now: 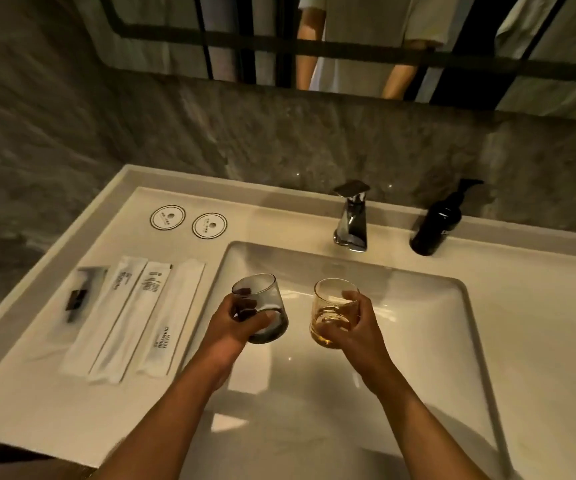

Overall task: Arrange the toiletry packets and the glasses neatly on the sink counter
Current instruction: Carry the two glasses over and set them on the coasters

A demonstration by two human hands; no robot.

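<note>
left hand [236, 322] grip wraps grey glass [262, 308] – right hand [356, 323] grip wraps amber glass [333, 311], both over basin [418, 341].

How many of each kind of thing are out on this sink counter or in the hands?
Glasses: 2, grey glass and amber glass
Round coasters: 2
Toiletry packets: 4
Pump bottle: 1
Total: 9

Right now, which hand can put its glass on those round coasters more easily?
The left hand, probably. Its grey glass is nearer the two coasters on the counter's left side; the right hand with the amber glass would have to cross over.
</note>
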